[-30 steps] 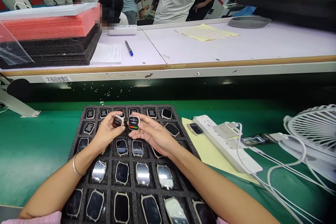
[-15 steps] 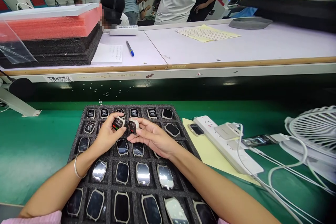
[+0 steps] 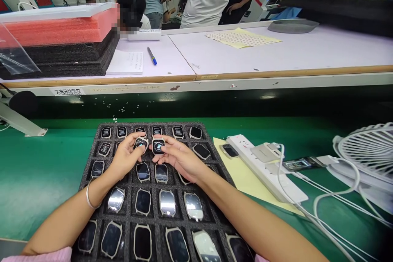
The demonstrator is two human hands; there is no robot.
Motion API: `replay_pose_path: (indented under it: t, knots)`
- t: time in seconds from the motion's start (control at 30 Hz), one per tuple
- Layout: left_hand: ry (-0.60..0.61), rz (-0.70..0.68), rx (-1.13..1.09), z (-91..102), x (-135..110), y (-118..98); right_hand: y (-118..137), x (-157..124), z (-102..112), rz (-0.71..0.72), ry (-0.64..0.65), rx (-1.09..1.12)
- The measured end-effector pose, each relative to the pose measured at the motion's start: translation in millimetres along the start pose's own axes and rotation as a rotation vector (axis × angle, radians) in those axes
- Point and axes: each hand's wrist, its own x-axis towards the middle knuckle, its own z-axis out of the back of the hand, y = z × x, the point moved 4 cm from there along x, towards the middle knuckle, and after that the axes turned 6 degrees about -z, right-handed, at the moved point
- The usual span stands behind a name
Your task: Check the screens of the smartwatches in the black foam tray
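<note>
My left hand (image 3: pixel 127 156) grips a smartwatch case (image 3: pixel 141 143), its thumb lying across the lit screen. Beside it, my right hand (image 3: pixel 181 157) holds a second smartwatch case (image 3: pixel 158 146) by the edges, thumb on the glass and a watch face showing. Neither watch has a strap. Both are held above a black foam tray (image 3: pixel 127 223) whose compartments hold several more strapless watches, such as a dark one (image 3: pixel 143 242) near the front. In the back row some screens, like that of one watch (image 3: pixel 106 132), show lines of text. My hands and forearms cover part of the tray.
To the right, a white power strip (image 3: pixel 267 168) with plugs and cables lies on yellow paper (image 3: pixel 229 163), beside a white fan (image 3: pixel 367 155). A raised shelf (image 3: pixel 184 59) behind carries foam sheets (image 3: pixel 58 45), a notepad (image 3: pixel 125 62) and a pen (image 3: pixel 152 55). People are beyond it.
The screens of both held watches have gone from red and green markings to watch faces. The right-hand watch has turned to face me more, and my left thumb has moved onto its screen.
</note>
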Motion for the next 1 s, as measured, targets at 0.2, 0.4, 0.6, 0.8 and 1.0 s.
replay_pose_path:
  t: [0.2, 0.4, 0.6, 0.8, 1.0]
  knots:
    - [-0.010, 0.036, -0.037, 0.8, 1.2, -0.9, -0.4, 2.3, 5.2, 0.054, -0.053, -0.110]
    - [0.032, 0.014, -0.125, -1.0, 1.5, 2.3, -1.3, 2.0, 4.4, 0.062, -0.014, -0.056]
    - [0.027, 0.027, -0.165, -1.9, 1.3, 1.0, -1.2, 0.0, 1.5, 0.051, 0.031, -0.038]
    - [0.037, 0.030, -0.151, -3.0, 1.5, -1.0, -0.3, -0.8, -0.1, 0.046, 0.081, -0.047]
    - [0.041, 0.017, -0.169, -3.8, 1.3, -1.0, 0.1, -1.5, -0.5, 0.047, 0.083, -0.065]
